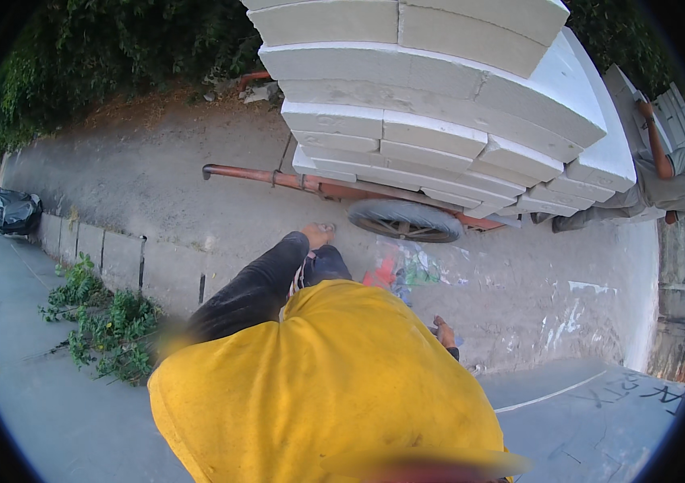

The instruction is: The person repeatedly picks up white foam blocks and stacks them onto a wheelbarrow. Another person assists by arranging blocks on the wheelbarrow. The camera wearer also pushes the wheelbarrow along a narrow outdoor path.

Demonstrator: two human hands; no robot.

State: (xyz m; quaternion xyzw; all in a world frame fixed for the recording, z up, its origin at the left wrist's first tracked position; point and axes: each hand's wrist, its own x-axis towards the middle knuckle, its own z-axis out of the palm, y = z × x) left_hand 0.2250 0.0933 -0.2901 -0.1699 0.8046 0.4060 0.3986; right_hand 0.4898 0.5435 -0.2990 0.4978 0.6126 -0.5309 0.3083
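Neither of my hands shows; my yellow shirt [334, 378] fills the lower middle and hides whatever lies beneath it. One leg in dark trousers [242, 286] stretches forward to a foot [318, 233] on the ground. What looks like my other foot [444, 332] shows past the shirt's right side. In front of me, large white blocks [439, 92] are stacked in layers on a reddish metal cart [258, 175] with a dark spoked wheel [407, 220]. At the far right, another person in grey [668, 181] has a hand [645, 109] against a white block [626, 92].
Coloured plastic scraps [407, 270] lie on the concrete ground beside the wheel. A leafy plant [109, 322] grows by a low block edging [121, 258] on the left, with a black bag [14, 211] farther off. Dense bushes [117, 48] line the far side.
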